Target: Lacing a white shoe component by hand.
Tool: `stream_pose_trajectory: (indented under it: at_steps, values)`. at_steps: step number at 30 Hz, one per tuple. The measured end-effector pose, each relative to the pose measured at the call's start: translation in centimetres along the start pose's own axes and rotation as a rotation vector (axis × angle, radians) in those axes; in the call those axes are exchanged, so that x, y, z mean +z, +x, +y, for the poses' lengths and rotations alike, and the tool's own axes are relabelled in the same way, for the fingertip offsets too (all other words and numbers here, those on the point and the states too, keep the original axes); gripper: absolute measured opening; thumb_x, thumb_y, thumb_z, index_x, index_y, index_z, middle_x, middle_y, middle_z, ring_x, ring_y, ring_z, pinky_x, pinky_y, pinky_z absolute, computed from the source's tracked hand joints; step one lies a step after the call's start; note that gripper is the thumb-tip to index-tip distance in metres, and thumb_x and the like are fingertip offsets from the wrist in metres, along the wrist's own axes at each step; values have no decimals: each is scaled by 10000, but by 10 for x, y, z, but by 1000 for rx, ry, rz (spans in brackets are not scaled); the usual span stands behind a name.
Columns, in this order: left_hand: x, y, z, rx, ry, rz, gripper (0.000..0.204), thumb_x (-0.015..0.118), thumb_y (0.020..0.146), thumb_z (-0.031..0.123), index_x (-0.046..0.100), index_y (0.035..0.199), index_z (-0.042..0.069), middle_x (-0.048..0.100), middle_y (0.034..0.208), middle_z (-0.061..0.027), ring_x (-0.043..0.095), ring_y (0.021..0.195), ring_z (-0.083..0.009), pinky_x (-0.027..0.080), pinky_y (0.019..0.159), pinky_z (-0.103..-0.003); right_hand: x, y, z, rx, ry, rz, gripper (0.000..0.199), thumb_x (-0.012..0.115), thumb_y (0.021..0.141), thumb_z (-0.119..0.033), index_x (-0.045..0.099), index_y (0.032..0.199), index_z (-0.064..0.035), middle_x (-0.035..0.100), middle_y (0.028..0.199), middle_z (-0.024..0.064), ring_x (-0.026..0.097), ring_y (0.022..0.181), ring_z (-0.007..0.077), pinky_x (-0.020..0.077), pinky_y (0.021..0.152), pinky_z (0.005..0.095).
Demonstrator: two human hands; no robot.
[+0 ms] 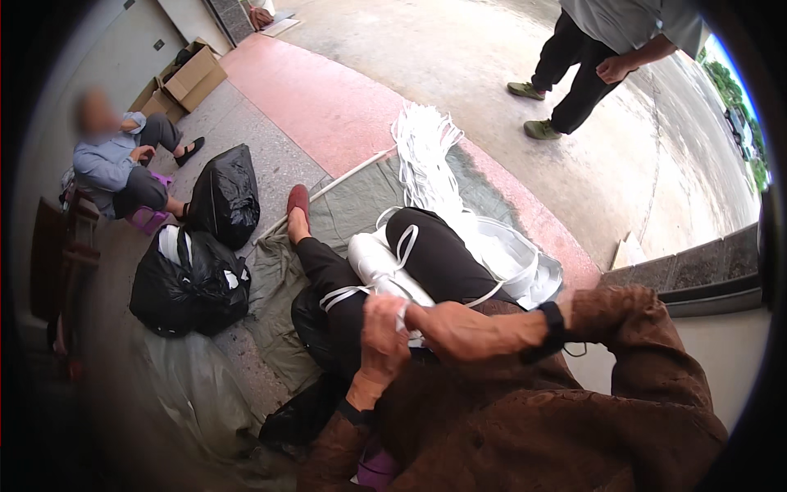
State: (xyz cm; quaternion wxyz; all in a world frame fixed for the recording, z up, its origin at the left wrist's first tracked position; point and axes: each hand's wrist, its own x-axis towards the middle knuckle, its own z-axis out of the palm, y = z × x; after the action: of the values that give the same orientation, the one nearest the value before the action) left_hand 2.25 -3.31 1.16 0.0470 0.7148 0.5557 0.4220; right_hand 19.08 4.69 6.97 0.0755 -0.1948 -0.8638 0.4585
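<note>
My left hand (384, 338) and my right hand (438, 326) meet over my lap, slightly blurred. Both are closed on a narrow white strap (402, 315), of which only a short piece shows at the fingers. Just beyond them, a white roll (379, 261) lies between my thighs. Loose white straps (405, 243) loop over my dark trousers and round the roll. Past my right knee, a thick bundle of long white strips (428, 156) spreads over a green-grey sheet. White sheet-like material (516, 261) is heaped beside my right thigh.
Two full black bags (223, 197) (187, 283) stand on the left. Behind them a person (123, 168) sits on a purple stool (147, 218). Cardboard boxes (193, 75) are at the far left. A pale pole (344, 179) edges the sheet. Another person (582, 70) stands at the far right.
</note>
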Motion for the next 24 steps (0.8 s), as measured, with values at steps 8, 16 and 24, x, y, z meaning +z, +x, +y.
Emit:
stream_pose_trajectory:
  at_steps: [8,16,24]
  values:
    - [-40,4,99,-1112,-1735,-739,406,581,1002,349,621,777,13,486,580,39,349,536,-35,287,529,-212,-5,51,65,-132,-199,290,544,828,726,-205,518,1131,-14,560,1045,165,569,995,352,484,846,419]
    - [8,41,-39,-844,-60,-83,218,742,750,189,594,773,30,542,563,-76,532,511,-201,436,524,-338,22,79,94,-12,-507,177,323,718,689,-158,634,938,29,601,938,196,577,926,348,501,802,408]
    - [29,45,-39,-880,-37,73,201,732,747,152,580,804,33,583,625,-109,576,543,-218,444,550,-362,11,94,92,-34,-766,-11,229,665,728,-157,668,852,36,616,868,182,597,879,312,494,751,381]
